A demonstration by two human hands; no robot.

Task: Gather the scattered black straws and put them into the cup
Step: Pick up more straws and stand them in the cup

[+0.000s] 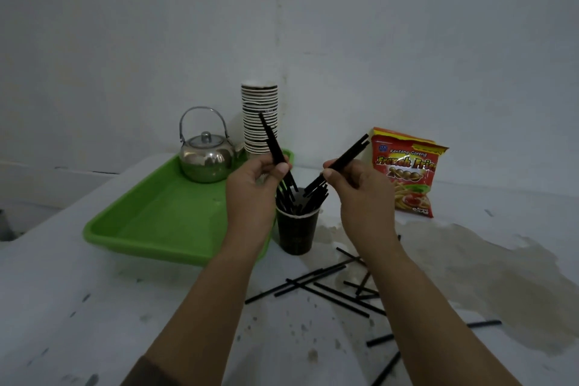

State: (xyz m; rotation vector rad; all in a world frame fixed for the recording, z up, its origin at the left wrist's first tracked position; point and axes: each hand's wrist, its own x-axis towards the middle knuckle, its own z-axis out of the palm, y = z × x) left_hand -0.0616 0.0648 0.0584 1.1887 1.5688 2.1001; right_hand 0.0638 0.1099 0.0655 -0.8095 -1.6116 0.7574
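Now both hands hover over the black paper cup (pixel 297 230), each pinching a few black straws: the left hand (pixel 252 188) grips a bundle (pixel 272 141) tilted left, the right hand (pixel 354 188) one (pixel 351 152) tilted right, lower ends in the cup; loose straws (pixel 326 287) lie scattered on the stained table (pixel 78 291) nearer the camera, beside a green tray (pixel 150 219)

Our two bare arms, seen from above

We see our left hand (pixel 253 178) and right hand (pixel 354 185) without gloves, rings or a watch, and both forearms uncovered to the lower edge of the view; only at the bottom left does a dull brown sleeve (pixel 150 374) cover our left arm near the elbow, its cuff edge cutting slantwise across
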